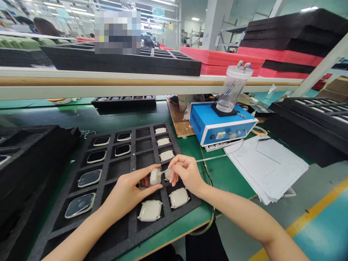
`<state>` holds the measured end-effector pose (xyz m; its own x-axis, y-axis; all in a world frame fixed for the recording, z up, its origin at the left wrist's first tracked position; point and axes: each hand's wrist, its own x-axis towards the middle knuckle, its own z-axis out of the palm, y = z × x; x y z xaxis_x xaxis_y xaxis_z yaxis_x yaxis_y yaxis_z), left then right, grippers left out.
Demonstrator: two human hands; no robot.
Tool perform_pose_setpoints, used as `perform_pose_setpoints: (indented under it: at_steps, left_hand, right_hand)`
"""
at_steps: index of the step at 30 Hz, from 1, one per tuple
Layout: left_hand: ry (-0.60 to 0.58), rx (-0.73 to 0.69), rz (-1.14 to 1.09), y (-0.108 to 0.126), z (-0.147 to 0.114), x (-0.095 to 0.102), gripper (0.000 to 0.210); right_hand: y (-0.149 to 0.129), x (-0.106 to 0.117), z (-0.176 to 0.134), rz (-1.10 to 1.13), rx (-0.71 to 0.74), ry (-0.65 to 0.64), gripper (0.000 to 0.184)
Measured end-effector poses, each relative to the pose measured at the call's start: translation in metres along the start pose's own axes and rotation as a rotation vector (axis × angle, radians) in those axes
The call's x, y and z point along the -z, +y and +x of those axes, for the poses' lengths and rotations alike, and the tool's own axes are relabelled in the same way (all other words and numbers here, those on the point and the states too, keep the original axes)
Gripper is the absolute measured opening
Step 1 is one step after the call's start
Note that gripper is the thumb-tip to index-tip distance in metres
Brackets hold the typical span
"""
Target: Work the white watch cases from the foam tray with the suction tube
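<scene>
My left hand (127, 186) pinches a small cream watch case (156, 176) on edge between thumb and fingers, over a black foam tray (177, 146). In my right hand (187, 174) is a thin clear tube (214, 158), gripped near its end like a pen. Its fine tip points at the case and seems to touch it. Below my hands, cream cases (150, 210) lie in tray pockets, with another case (178, 197) at the right. Dark watch screens with pale frames (80, 205) fill pockets on the left. My fingers hide part of the held case.
Behind stands a blue control box (223, 125) with a clear cylinder (230, 90) on top. Papers (265, 159) lie right of it. More foam trays stand at left (29, 174) and right (312, 123). A shelf beam (136, 81) crosses above the bench.
</scene>
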<state>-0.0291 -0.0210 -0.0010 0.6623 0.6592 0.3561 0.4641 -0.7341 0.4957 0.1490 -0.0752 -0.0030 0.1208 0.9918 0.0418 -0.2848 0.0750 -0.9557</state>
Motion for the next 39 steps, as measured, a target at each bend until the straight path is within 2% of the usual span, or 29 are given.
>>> perform_pose_setpoints:
  at_steps: [39]
  left_hand:
    - [0.009, -0.073, -0.008, -0.011, -0.006, -0.004, 0.045]
  right_hand:
    - [0.003, 0.001, -0.001, -0.006, 0.032, -0.021, 0.008]
